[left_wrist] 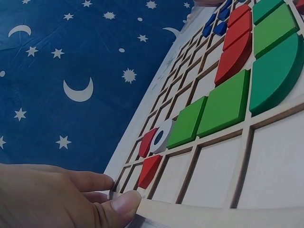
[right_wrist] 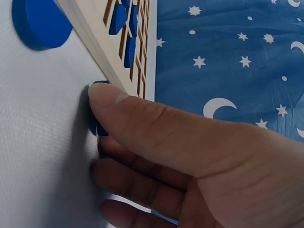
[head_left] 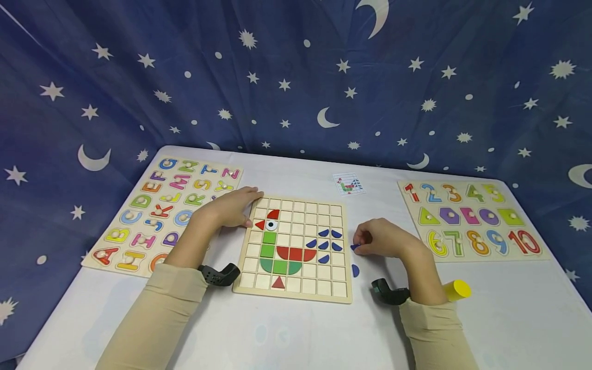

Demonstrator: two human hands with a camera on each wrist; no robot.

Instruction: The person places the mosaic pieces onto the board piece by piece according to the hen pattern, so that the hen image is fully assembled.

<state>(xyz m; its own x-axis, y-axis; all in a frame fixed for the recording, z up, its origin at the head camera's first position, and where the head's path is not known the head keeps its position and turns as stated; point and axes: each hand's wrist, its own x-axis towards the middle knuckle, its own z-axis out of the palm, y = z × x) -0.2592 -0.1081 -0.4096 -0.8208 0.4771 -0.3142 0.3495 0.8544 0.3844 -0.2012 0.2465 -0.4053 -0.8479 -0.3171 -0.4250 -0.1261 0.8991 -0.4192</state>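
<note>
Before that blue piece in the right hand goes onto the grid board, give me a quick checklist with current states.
1. Right hand has a grip on the small blue wooden piece: ok, pinched at the fingertips.
2. Left hand steadies the wooden grid puzzle board: ok, fingers on its top left corner.
3. Empty cells near the blue pieces on the board: ok.
4. Spare blue half-round piece within reach: ok, beside the board.
5. Pattern card readable: cannot tell.

Right hand (right_wrist: 190, 156) pinches blue piece (right_wrist: 99, 128) beside grid board (right_wrist: 95, 45).
</note>
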